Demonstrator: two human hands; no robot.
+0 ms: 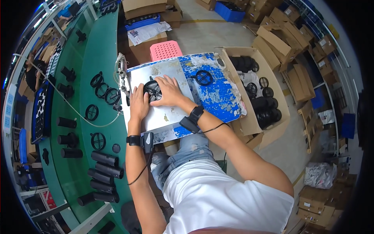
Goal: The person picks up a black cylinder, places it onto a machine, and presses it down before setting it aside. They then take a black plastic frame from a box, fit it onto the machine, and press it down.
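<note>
A black round plastic ring with inner spokes [152, 90] lies on the bare metal plate [165, 113] in front of me. My left hand [139, 102] presses against its left side, with the thumb at the ring's edge. From the right, my right hand [168, 93] curls over the rim, thumb at the near side and fingers at the far side. Both hands hold the ring between them, and parts of its rim are hidden beneath the fingers. Close to the left fingers stands a small metal air cylinder [122, 69] with tubing.
Another spoked black ring [203, 78] rests on the worn blue tabletop [224, 99]. At right, an open carton [286, 113] contains several black parts. The green bench [87, 156] at left carries rings and black tubes [106, 171]. A pink stool [166, 50] stands beyond the table.
</note>
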